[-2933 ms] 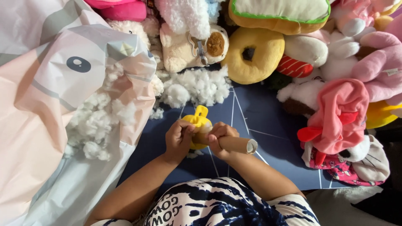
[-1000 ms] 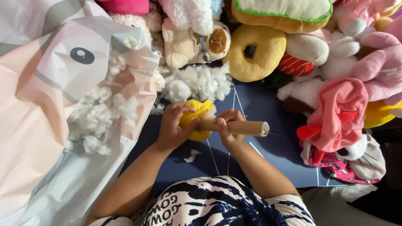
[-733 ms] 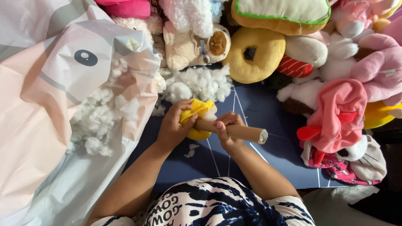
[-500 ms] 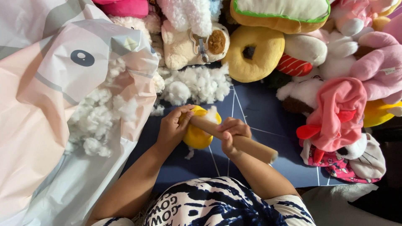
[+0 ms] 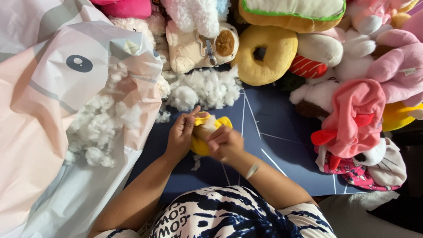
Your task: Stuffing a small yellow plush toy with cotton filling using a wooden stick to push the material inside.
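The yellow plush toy (image 5: 207, 134) sits over the navy mat (image 5: 273, 145), just below the loose white stuffing (image 5: 202, 90); its long axis runs roughly up-down. The left hand (image 5: 180, 136) grips its side; the right hand (image 5: 225, 143) (motion-blurred) closes over a wooden stick (image 5: 252, 170) angled toward the body

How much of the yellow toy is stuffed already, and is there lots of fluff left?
Partly done: the yellow toy looks plump at its lower end. In hand: the left hand holds its opening, and the right hand pushes a stick, blurred, into it. Left: a heap of white fluff lies on the blue mat, and more fills the pink bag. Whether the toy needs more, I cannot tell.
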